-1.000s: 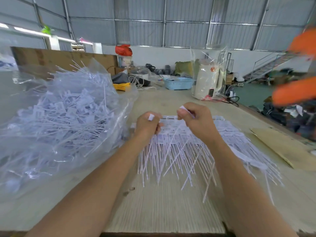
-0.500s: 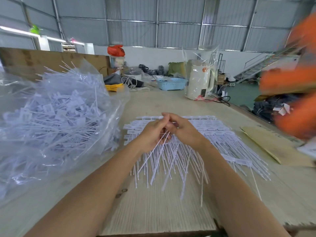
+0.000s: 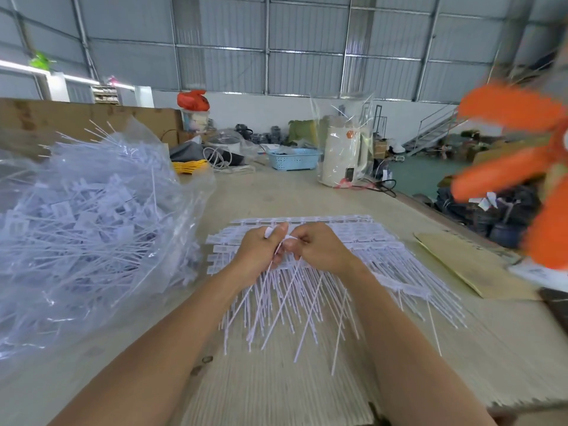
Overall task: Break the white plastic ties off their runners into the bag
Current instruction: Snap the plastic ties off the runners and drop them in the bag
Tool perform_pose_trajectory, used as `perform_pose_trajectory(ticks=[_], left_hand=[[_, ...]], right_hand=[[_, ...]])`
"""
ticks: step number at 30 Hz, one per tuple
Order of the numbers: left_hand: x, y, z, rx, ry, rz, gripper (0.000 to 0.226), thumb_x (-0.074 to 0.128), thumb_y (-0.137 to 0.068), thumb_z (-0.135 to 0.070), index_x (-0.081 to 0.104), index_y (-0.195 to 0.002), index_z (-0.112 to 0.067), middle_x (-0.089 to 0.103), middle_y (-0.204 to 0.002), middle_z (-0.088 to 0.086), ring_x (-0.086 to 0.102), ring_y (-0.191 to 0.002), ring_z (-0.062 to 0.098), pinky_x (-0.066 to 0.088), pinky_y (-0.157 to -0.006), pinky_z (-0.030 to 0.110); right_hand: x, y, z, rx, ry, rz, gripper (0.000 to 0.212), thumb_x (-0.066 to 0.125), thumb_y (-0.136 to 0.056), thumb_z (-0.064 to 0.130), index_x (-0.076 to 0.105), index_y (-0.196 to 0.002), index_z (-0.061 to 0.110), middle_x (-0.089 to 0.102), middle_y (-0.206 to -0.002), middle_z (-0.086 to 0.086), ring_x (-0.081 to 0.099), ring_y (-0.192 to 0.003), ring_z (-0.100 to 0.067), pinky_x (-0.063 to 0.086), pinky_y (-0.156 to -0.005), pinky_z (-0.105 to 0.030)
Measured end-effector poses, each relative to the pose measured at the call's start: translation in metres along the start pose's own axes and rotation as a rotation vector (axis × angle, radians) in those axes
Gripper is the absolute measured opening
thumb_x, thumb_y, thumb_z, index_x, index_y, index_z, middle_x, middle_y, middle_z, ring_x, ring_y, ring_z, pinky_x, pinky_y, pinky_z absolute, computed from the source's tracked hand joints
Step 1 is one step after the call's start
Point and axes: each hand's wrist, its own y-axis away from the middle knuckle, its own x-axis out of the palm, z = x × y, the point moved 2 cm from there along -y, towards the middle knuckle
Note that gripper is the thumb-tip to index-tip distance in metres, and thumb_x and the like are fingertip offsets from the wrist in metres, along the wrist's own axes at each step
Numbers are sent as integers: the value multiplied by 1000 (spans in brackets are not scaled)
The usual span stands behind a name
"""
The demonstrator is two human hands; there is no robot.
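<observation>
A stack of white plastic ties on runners (image 3: 362, 238) lies fanned out on the wooden table (image 3: 276, 388), tails pointing towards me. My left hand (image 3: 261, 250) and my right hand (image 3: 319, 247) meet over the stack's middle, fingers curled. Both pinch the heads of a few ties whose thin tails (image 3: 276, 305) hang down between my wrists. On the left stands a large clear plastic bag (image 3: 89, 229), heaped with loose white ties.
A sheet of brown cardboard (image 3: 470, 265) lies right of the stack. Blurred orange fan blades (image 3: 522, 167) fill the right edge. At the table's far end stand a cream appliance in plastic wrap (image 3: 344, 158), a blue basket (image 3: 292, 158) and yellow gloves (image 3: 189, 166).
A second ago my hands were apart and raised, each pinching a tie head. They have come down and together over the stack, and now hold ties there.
</observation>
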Motion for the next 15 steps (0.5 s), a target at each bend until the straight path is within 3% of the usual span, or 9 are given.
perform_pose_trajectory(ticks=[2, 6, 11, 13, 15], left_hand=[[-2, -1, 0, -17, -18, -36, 36, 55, -96, -30, 54, -70, -6, 48, -53, 6, 38, -36, 11, 28, -36, 15], [-4, -3, -4, -59, -64, -71, 33, 55, -96, -28, 50, -71, -7, 46, -51, 6, 34, -28, 7, 24, -33, 13], [0, -5, -8, -125, -83, -134, 33, 55, -94, -23, 53, -64, -9, 49, -47, 6, 36, -27, 9, 26, -34, 14], [-5, -8, -6, -57, -285, -184, 34, 52, -96, -25, 61, -69, -5, 59, -59, 15, 54, -44, 20, 40, -45, 28], [-19, -10, -3, 14, -729, -268, 36, 44, -100, -25, 66, -94, 3, 67, -92, 25, 65, -84, 32, 45, -74, 38]], right_hand=[[4, -3, 0, 1, 112, -39, 26, 60, -88, 19, 64, -71, 0, 59, -67, -14, 51, -64, -19, 38, -61, -32], [7, -3, 4, -38, 417, -142, 15, 56, -90, 27, 66, -88, 17, 65, -86, -7, 58, -84, -27, 32, -63, -26], [6, 1, 6, -100, 538, -198, 19, 52, -92, 29, 66, -88, 16, 68, -89, -6, 60, -86, -27, 34, -64, -27], [2, 3, 11, -128, 382, -199, 20, 55, -91, 22, 65, -80, 9, 63, -75, -10, 56, -74, -25, 38, -63, -30], [-6, 5, 26, -233, -93, -300, 23, 59, -86, 13, 60, -65, 3, 55, -61, -14, 49, -59, -18, 39, -56, -30]])
